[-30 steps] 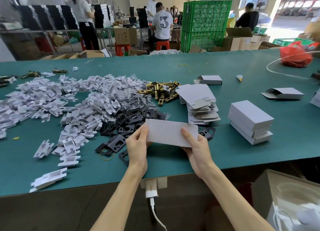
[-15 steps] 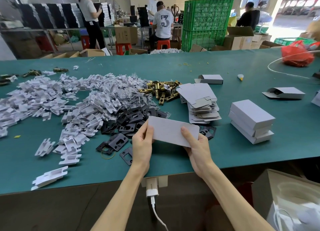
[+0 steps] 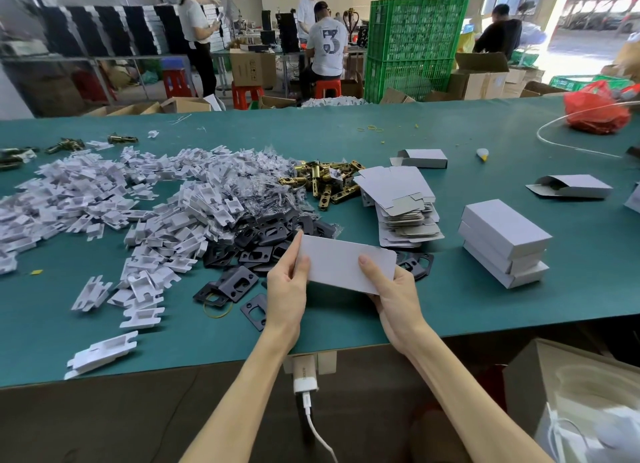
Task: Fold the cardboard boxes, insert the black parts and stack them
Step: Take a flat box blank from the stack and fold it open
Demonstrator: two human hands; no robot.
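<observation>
I hold a white cardboard box [image 3: 343, 263] a little above the green table [image 3: 450, 299], near its front edge. My left hand [image 3: 285, 291] grips the box's left end and my right hand [image 3: 393, 292] grips its right end, thumb on the near face. Black metal plates [image 3: 263, 244] lie scattered just behind and to the left of the box. A pile of flat unfolded box blanks [image 3: 398, 202] lies behind it to the right. Three folded white boxes [image 3: 504, 242] are stacked further right.
A wide heap of white plastic inserts [image 3: 114, 206] covers the table's left half. Brass latch parts [image 3: 327, 182] lie behind the plates. Two half-folded boxes [image 3: 420, 158] [image 3: 571, 186] and a red bag [image 3: 595, 109] sit at the back right. People work beyond the table.
Both hands keep their hold on the white box. It has tilted slightly and shifted a little; my left thumb has slid up along its left edge.
</observation>
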